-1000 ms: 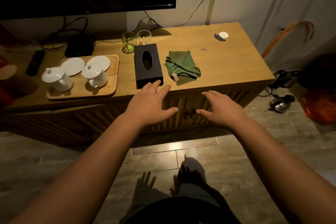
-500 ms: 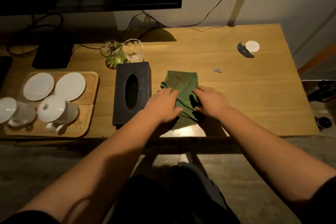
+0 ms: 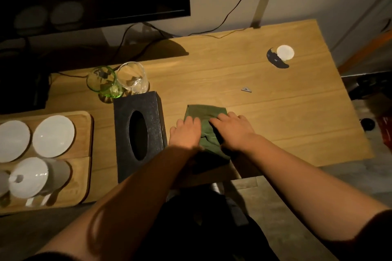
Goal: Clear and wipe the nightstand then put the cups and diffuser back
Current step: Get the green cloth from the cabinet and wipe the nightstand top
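Both hands lay on the green cloth (image 3: pixel 206 127) — the left hand (image 3: pixel 185 132) on its left edge, the right hand (image 3: pixel 232 131) on its right, fingers resting flat on the fabric. Just left of the cloth stood the black tissue box (image 3: pixel 139 133); behind the box, two glass cups (image 3: pixel 117 79) — farther left, a wooden tray (image 3: pixel 84 154).

saucer (image 3: pixel 12 141) cut off, cloth (image 3: pixel 204 116) partly covered
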The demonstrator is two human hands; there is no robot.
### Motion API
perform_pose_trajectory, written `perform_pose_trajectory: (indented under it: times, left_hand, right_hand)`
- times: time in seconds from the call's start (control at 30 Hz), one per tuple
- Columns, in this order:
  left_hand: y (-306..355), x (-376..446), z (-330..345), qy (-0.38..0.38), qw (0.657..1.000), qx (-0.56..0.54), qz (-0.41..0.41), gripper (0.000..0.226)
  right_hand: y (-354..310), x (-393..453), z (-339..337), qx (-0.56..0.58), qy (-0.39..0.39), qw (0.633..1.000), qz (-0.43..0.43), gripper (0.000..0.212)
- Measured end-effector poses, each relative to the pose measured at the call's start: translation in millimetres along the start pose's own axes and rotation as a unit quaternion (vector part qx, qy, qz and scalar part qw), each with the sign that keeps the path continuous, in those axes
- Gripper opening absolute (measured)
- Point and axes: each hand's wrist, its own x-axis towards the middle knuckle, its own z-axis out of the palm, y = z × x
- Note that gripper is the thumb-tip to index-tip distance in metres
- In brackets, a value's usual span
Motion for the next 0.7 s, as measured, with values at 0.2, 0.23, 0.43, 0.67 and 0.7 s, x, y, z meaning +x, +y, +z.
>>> perform_pose_trajectory:
  times: [0.2,0.23,0.43,0.67,0.7]
  left_hand:
    - [-3,-22,-7,-0.011,0.993,0.052,0.104,0.032]
    - [-4,-28,-12,-0.004,0.990,0.052,0.129,0.030]
    - [-10,-76,-53,-0.031,0.945,-0.081,0.314,0.019]
    - [25,-147,-77,-0.155,0.872,-0.210,0.414,0.029]
    - [33,-157,-77,-0.172,0.860,-0.236,0.417,0.028]
  right_hand:
    - [-26,-42,6,0.055,0.019,0.995,0.079,0.038]
    - [-31,-51,6,0.083,0.041,0.991,0.100,0.034]
    - [-63,-142,-7,0.319,0.139,0.915,0.205,0.026]
    - [-126,-289,-6,0.607,0.314,0.671,0.287,0.034]
    - [-135,-305,-3,0.636,0.341,0.630,0.287,0.031]
